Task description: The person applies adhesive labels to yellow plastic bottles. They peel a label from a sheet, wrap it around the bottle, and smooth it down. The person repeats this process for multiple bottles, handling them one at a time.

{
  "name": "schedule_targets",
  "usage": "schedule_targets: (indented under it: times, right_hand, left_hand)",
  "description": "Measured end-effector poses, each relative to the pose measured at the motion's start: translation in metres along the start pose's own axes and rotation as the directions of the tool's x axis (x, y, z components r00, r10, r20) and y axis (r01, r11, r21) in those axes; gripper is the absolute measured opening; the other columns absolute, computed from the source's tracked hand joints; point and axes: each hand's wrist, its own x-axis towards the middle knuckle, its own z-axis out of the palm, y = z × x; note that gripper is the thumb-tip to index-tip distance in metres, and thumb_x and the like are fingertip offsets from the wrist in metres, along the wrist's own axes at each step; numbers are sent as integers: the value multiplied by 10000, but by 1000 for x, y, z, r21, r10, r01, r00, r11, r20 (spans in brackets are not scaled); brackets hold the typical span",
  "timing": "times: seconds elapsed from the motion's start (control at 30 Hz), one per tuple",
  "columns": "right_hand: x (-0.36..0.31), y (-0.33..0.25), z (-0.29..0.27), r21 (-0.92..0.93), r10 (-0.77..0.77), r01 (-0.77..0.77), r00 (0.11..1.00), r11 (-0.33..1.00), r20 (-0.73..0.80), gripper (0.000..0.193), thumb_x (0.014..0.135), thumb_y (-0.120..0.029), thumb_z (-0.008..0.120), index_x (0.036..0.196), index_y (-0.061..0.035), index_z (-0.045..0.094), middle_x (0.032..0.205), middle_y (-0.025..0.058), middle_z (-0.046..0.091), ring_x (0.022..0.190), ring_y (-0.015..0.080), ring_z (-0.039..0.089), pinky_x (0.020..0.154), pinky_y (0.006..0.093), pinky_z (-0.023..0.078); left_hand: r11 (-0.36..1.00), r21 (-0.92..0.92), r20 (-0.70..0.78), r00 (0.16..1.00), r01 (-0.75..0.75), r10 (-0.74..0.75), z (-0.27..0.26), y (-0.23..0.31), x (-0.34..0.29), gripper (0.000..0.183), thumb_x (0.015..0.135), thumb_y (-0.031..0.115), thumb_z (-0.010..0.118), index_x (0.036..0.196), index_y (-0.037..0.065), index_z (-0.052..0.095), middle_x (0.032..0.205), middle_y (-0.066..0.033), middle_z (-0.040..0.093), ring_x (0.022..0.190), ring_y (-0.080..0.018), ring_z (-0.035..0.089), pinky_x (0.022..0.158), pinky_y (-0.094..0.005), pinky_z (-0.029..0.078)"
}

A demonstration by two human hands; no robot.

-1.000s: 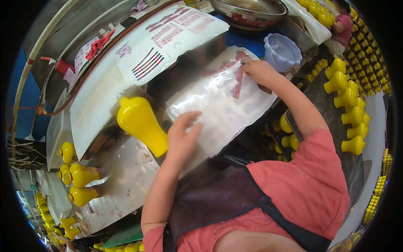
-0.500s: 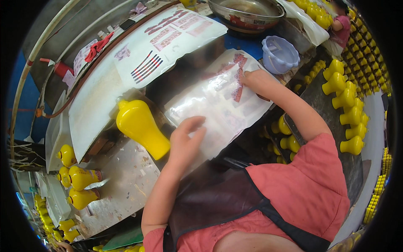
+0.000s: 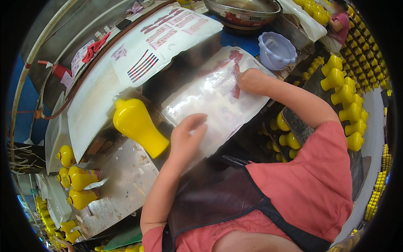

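A clear glossy sheet (image 3: 212, 94) printed with red decals lies on the worktable in front of me. My left hand (image 3: 187, 138) rests flat on its near edge, fingers apart, holding it down. My right hand (image 3: 250, 80) is curled with its fingertips pressed on the red decals at the sheet's far right; whether it pinches one I cannot tell. A yellow vase-shaped bottle (image 3: 136, 126) lies on its side just left of my left hand, not touched.
A larger white decal sheet (image 3: 138, 67) lies behind. A pale plastic bowl (image 3: 275, 50) and a metal basin (image 3: 243, 10) stand at the back right. Several yellow bottles (image 3: 344, 101) stand at the right, others (image 3: 77, 180) at the left. Another person (image 3: 338, 21) works at the far right.
My left hand has slid right from the yellow bottle's base onto the clear sheet. My right hand has drawn back a little along the sheet's red decals.
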Motion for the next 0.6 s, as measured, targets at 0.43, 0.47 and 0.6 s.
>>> schedule_targets:
  times: [0.43, 0.47, 0.6]
  right_hand:
    - [12, 46, 0, 838, 803, -369, 582, 402, -128, 156, 824, -138, 704, 895, -8, 755, 833, 115, 740, 736, 217, 705, 685, 313, 550]
    - [10, 56, -2, 907, 889, -353, 455, 229, -48, 179, 822, -172, 714, 904, -21, 766, 834, 97, 749, 741, 190, 705, 691, 310, 549]
    - [0, 71, -18, 982, 970, -123, 181, -141, 162, 176, 861, -161, 715, 953, -21, 769, 830, 12, 728, 722, 80, 656, 675, 260, 525]
  left_hand:
    - [1000, -1, 8, 1000, -7, 7, -5, 0, 6, 267, 964, 94, 658, 1210, -9, 676, 1118, -43, 716, 1019, -102, 636, 946, -272, 496]
    - [1000, 10, 5, 1000, -3, 3, -6, -1, 6, 268, 964, 93, 658, 1210, -9, 676, 1117, -42, 716, 1018, -101, 636, 947, -272, 496]
    - [998, -53, 3, 1000, 24, -24, -8, -6, 7, 284, 957, 99, 663, 1223, 1, 683, 1135, -66, 722, 1042, -133, 651, 952, -288, 501]
